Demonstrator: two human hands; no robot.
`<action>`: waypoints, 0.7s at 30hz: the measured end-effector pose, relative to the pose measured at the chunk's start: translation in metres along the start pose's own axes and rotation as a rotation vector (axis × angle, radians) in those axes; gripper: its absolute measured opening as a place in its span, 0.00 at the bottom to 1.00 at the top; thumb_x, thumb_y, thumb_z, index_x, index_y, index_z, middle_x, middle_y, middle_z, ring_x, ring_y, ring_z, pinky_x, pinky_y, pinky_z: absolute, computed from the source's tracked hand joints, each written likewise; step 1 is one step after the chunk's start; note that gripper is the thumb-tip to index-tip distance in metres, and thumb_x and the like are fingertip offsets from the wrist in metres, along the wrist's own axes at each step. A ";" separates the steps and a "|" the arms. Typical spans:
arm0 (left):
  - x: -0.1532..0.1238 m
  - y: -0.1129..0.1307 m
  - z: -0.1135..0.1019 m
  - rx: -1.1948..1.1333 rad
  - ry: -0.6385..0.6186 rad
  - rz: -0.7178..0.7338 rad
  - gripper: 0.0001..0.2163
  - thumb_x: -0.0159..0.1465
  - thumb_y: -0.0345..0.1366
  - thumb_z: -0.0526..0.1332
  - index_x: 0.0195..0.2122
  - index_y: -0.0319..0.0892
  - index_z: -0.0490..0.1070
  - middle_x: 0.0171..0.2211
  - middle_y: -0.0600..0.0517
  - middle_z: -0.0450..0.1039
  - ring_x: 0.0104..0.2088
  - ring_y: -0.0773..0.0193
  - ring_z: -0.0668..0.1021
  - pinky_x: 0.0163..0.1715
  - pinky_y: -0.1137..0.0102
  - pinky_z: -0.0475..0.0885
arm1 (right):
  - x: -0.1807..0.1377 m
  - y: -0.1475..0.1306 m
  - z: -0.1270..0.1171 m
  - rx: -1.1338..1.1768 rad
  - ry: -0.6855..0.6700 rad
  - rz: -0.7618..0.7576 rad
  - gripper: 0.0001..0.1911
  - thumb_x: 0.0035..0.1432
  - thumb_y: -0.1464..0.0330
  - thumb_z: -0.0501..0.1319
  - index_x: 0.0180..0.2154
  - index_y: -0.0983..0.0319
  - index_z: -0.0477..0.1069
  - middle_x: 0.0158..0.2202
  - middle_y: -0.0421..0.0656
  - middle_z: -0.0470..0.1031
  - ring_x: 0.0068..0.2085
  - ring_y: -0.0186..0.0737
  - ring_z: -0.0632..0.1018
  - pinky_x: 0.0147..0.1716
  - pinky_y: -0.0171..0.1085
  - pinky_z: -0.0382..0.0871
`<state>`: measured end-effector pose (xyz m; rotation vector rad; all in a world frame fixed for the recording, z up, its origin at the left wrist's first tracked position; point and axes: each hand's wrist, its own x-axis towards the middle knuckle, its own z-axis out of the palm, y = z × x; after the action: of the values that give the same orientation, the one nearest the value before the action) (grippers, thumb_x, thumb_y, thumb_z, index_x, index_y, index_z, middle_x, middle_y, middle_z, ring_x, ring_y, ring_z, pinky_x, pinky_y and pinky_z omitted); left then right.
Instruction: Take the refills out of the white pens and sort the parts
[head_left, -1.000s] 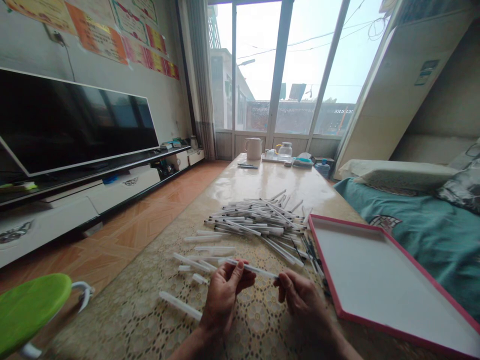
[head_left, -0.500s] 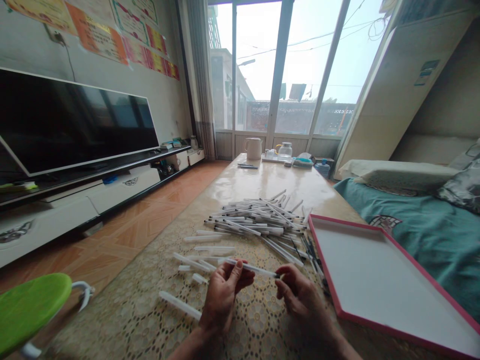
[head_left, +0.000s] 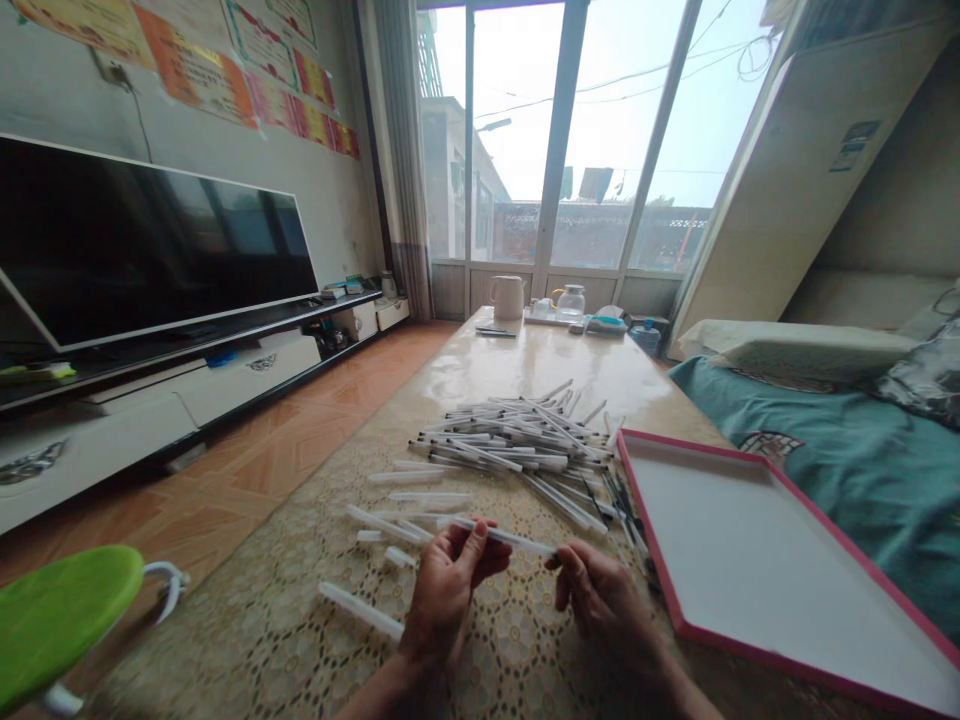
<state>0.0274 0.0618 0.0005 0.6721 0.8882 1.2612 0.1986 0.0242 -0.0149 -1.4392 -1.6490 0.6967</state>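
Observation:
A slim white pen (head_left: pixel 525 541) lies slantwise between my hands above the patterned tablecloth. My left hand (head_left: pixel 448 590) is closed around its left part, thumb on top. At the pen's dark right end, the fingers of my right hand (head_left: pixel 596 590) are pinched; they hide most of that tip. Beyond my hands spreads a heap of white pens (head_left: pixel 510 435) with dark ends. Loose white caps or barrels (head_left: pixel 361 610) lie to the left of my left hand, along with a short white piece (head_left: pixel 400 556). Thin black pieces (head_left: pixel 628 520) rest beside the tray.
A white tray with a pink rim (head_left: pixel 651 535) occupies the table's right side. At the far end stand a kettle (head_left: pixel 508 298), a glass jug (head_left: pixel 571 302) and a tissue pack (head_left: pixel 606 322). A green stool (head_left: pixel 71 610) is at lower left, a teal-covered sofa (head_left: pixel 840 450) at right.
My right hand has shifted slightly and its fingers have curled closer together at the pen's dark end. My left hand and the pen have hardly moved.

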 end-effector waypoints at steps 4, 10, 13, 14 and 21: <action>0.001 0.000 -0.001 -0.002 -0.010 -0.004 0.13 0.48 0.39 0.69 0.28 0.34 0.73 0.22 0.48 0.76 0.24 0.65 0.78 0.28 0.72 0.74 | 0.000 0.002 0.002 0.100 -0.011 0.020 0.15 0.61 0.58 0.50 0.32 0.61 0.65 0.21 0.38 0.69 0.20 0.32 0.68 0.20 0.30 0.60; 0.001 -0.001 -0.001 0.008 -0.011 0.004 0.12 0.49 0.39 0.68 0.29 0.34 0.73 0.22 0.49 0.76 0.24 0.65 0.78 0.27 0.71 0.74 | -0.002 0.008 0.006 0.262 -0.056 0.078 0.19 0.62 0.56 0.46 0.31 0.62 0.65 0.20 0.38 0.69 0.13 0.27 0.64 0.13 0.28 0.54; 0.001 -0.001 -0.002 0.004 -0.015 0.005 0.12 0.49 0.39 0.68 0.28 0.34 0.73 0.22 0.49 0.76 0.24 0.65 0.78 0.28 0.72 0.74 | -0.002 0.004 0.006 0.313 -0.045 0.082 0.18 0.62 0.57 0.48 0.29 0.62 0.63 0.21 0.38 0.69 0.14 0.27 0.67 0.14 0.28 0.56; 0.001 -0.002 -0.002 0.001 -0.014 0.007 0.12 0.50 0.39 0.68 0.29 0.34 0.73 0.22 0.49 0.76 0.24 0.65 0.78 0.28 0.72 0.74 | -0.002 0.001 0.006 0.356 -0.047 0.092 0.16 0.61 0.56 0.50 0.30 0.62 0.62 0.23 0.38 0.70 0.16 0.28 0.69 0.14 0.28 0.57; 0.001 0.000 -0.001 0.008 0.001 0.001 0.11 0.50 0.38 0.68 0.29 0.35 0.73 0.23 0.49 0.76 0.25 0.64 0.78 0.29 0.70 0.74 | 0.003 -0.007 0.006 0.618 -0.105 0.240 0.17 0.51 0.56 0.61 0.30 0.60 0.58 0.24 0.34 0.67 0.16 0.24 0.63 0.13 0.26 0.55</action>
<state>0.0270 0.0625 -0.0004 0.6780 0.8938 1.2593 0.1898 0.0267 -0.0116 -1.1597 -1.1835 1.3038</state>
